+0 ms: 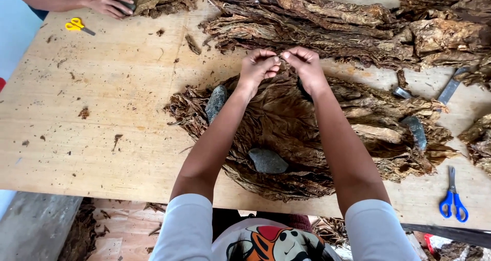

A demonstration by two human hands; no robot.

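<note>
Both hands meet above the far side of a round pile of flattened brown leaves (286, 123) that lies toward the near edge of the wooden table (102, 112). The left hand (258, 66) and the right hand (306, 66) each have fingertips pressed together, pinching what looks like the edge or stem of a leaf between them; the piece itself is too small to make out. Judging by how things lie, a good stack is already spread flat and weighted by grey stones (267, 161), one near the pile's near side, another at its left, and a third on the leaves to the right. A long heap of crumpled leaves (317, 25) along the far edge appears not yet flattened, so much seems left. Blue scissors (452, 199) rest near the right near corner, yellow scissors (76, 24) by the far left corner, beside another person's hand (108, 4) resting on more leaves.
</note>
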